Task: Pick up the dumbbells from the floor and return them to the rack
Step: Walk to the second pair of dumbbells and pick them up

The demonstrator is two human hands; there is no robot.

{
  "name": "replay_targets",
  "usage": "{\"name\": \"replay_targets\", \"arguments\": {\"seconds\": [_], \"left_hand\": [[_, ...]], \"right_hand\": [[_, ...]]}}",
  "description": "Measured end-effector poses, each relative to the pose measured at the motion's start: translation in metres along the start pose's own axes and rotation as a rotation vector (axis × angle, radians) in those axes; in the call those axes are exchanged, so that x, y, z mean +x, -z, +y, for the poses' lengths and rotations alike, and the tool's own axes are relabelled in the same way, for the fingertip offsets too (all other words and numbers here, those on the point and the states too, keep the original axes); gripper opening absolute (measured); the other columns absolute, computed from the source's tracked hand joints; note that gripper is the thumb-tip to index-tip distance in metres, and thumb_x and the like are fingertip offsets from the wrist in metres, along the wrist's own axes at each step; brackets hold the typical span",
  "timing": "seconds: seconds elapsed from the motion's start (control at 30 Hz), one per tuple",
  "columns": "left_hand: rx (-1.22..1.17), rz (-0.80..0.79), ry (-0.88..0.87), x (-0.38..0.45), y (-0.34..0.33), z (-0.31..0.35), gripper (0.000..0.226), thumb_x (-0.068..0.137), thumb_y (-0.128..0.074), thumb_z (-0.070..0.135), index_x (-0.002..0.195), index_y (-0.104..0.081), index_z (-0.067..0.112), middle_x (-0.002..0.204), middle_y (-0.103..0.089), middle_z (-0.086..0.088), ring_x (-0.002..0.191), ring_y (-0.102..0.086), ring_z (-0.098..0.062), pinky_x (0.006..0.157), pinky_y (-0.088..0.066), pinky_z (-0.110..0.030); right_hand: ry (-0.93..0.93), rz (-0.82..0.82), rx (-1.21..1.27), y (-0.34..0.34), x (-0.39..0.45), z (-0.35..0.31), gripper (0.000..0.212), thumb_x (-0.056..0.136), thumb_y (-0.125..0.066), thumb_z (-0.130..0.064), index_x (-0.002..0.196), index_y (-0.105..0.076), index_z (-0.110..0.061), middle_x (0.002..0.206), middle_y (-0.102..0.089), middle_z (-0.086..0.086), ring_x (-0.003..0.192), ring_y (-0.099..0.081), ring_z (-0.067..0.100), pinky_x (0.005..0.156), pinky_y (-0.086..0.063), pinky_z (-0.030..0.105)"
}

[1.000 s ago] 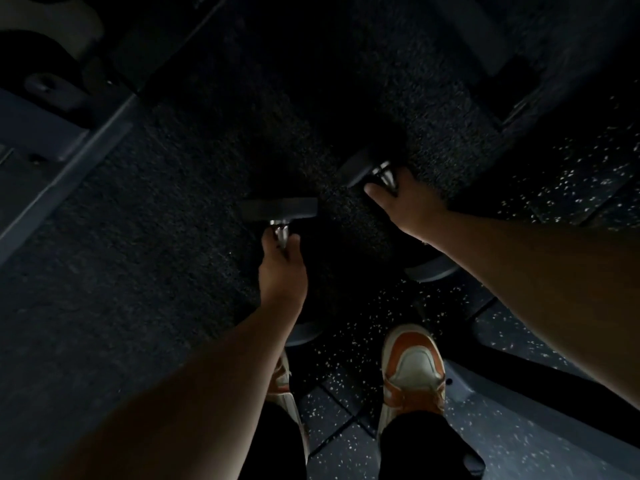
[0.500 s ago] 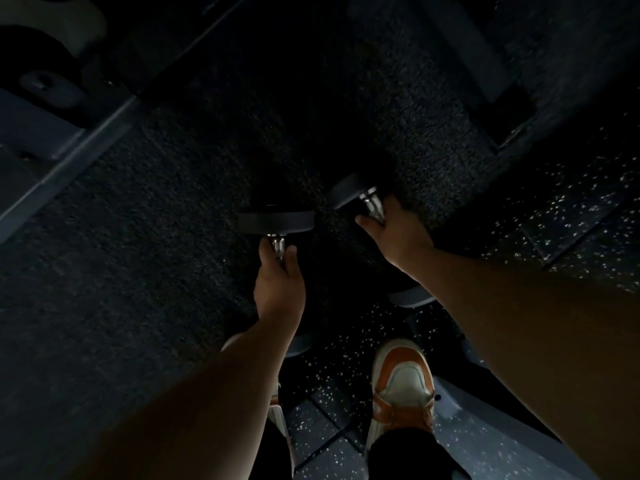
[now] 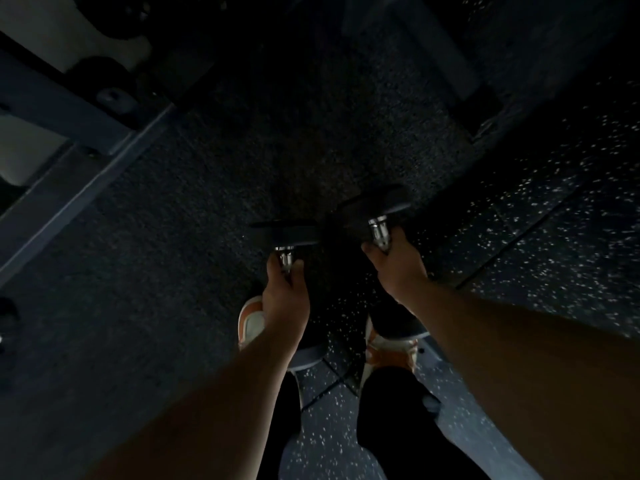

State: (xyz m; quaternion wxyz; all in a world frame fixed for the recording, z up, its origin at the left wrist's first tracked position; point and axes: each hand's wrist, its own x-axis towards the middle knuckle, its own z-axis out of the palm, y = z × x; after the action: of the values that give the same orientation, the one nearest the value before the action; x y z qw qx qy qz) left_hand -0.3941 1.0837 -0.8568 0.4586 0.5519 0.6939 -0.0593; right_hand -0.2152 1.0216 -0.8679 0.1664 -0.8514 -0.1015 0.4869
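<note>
The left hand is wrapped around the chrome handle of the left dumbbell, whose black front head sits just beyond the fingers, while the right hand is wrapped the same way around the right dumbbell beside it. The two front heads lie close together over the dark carpet mat. Beneath the hands are orange-and-white sneakers on speckled rubber flooring, and a metal frame stands well off to the far left.
</note>
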Motion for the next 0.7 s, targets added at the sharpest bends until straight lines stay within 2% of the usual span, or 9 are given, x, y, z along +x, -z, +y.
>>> {"name": "replay_targets", "arguments": {"seconds": [0.07, 0.13, 0.2, 0.3, 0.4, 0.47, 0.6, 0.63, 0.7], "left_hand": [[0.038, 0.03, -0.014, -0.03, 0.014, 0.011, 0.042, 0.101, -0.044, 0.04, 0.139, -0.042, 0.022, 0.089, -0.069, 0.001, 0.079, -0.066, -0.025, 0.046, -0.035, -0.003], [0.008, 0.038, -0.039, -0.061, 0.029, 0.024, 0.037, 0.1, -0.047, 0.036, 0.133, -0.047, 0.018, 0.071, -0.056, 0.012, 0.063, -0.058, -0.014, 0.044, -0.035, -0.004], [-0.04, 0.019, -0.013, -0.091, 0.043, 0.038, 0.033, 0.099, -0.048, 0.038, 0.128, -0.049, 0.021, 0.071, -0.057, 0.013, 0.064, -0.06, -0.015, 0.045, -0.033, -0.011], [-0.086, 0.003, -0.024, -0.131, 0.066, 0.059, 0.033, 0.095, -0.047, 0.047, 0.124, -0.048, 0.031, 0.074, -0.06, 0.016, 0.066, -0.059, -0.005, 0.056, -0.039, -0.023], [-0.125, -0.043, -0.043, -0.172, 0.095, 0.094, 0.039, 0.092, -0.046, 0.053, 0.121, -0.048, 0.028, 0.078, -0.064, 0.012, 0.074, -0.067, -0.024, 0.061, -0.048, -0.035], [-0.153, -0.067, -0.066, -0.203, 0.116, 0.12, 0.039, 0.089, -0.046, 0.056, 0.119, -0.048, 0.031, 0.085, -0.066, 0.011, 0.082, -0.068, -0.027, 0.066, -0.053, -0.04], [-0.225, -0.104, -0.097, -0.261, 0.161, 0.173, 0.038, 0.081, -0.049, 0.059, 0.113, -0.05, 0.04, 0.088, -0.066, -0.01, 0.09, -0.064, -0.045, 0.075, -0.054, -0.059], [-0.211, -0.112, -0.105, -0.275, 0.171, 0.185, 0.04, 0.079, -0.049, 0.059, 0.115, -0.049, 0.04, 0.09, -0.067, -0.012, 0.086, -0.066, -0.043, 0.073, -0.056, -0.058], [-0.205, -0.121, -0.133, -0.303, 0.192, 0.205, 0.041, 0.08, -0.05, 0.054, 0.119, -0.05, 0.038, 0.08, -0.067, 0.0, 0.067, -0.068, -0.022, 0.06, -0.054, -0.042]], "right_hand": [[-0.034, 0.018, 0.037, 0.013, -0.032, 0.005, 0.038, 0.09, -0.065, -0.042, 0.111, -0.049, -0.015, 0.089, -0.059, 0.009, 0.077, -0.057, 0.032, 0.065, -0.037, 0.032], [-0.043, 0.038, 0.067, 0.029, -0.068, 0.006, 0.034, 0.089, -0.066, -0.043, 0.105, -0.047, -0.021, 0.089, -0.059, 0.007, 0.075, -0.054, 0.027, 0.066, -0.037, 0.032], [-0.06, 0.039, 0.105, 0.048, -0.105, 0.004, 0.033, 0.088, -0.067, -0.043, 0.104, -0.046, -0.024, 0.089, -0.061, 0.005, 0.077, -0.057, 0.027, 0.067, -0.044, 0.035], [-0.073, 0.072, 0.148, 0.079, -0.159, -0.004, 0.032, 0.087, -0.067, -0.045, 0.102, -0.048, -0.024, 0.079, -0.06, 0.0, 0.077, -0.062, 0.03, 0.066, -0.052, 0.04], [-0.068, 0.092, 0.174, 0.112, -0.215, -0.02, 0.036, 0.087, -0.066, -0.048, 0.105, -0.052, -0.02, 0.076, -0.057, -0.005, 0.072, -0.06, 0.023, 0.059, -0.041, 0.032], [-0.052, 0.106, 0.214, 0.136, -0.252, -0.034, 0.036, 0.086, -0.066, -0.048, 0.104, -0.052, -0.02, 0.078, -0.057, -0.006, 0.07, -0.057, 0.018, 0.057, -0.038, 0.03], [-0.044, 0.098, 0.33, 0.184, -0.322, -0.066, 0.037, 0.085, -0.067, -0.047, 0.106, -0.055, -0.019, 0.091, -0.068, 0.007, 0.079, -0.065, 0.028, 0.07, -0.054, 0.043], [-0.045, 0.088, 0.362, 0.197, -0.341, -0.074, 0.038, 0.085, -0.067, -0.048, 0.107, -0.055, -0.02, 0.093, -0.069, 0.011, 0.08, -0.067, 0.031, 0.072, -0.056, 0.047], [-0.037, 0.087, 0.41, 0.222, -0.381, -0.091, 0.037, 0.084, -0.067, -0.05, 0.104, -0.056, -0.02, 0.091, -0.07, 0.012, 0.08, -0.068, 0.033, 0.075, -0.057, 0.051]]}}
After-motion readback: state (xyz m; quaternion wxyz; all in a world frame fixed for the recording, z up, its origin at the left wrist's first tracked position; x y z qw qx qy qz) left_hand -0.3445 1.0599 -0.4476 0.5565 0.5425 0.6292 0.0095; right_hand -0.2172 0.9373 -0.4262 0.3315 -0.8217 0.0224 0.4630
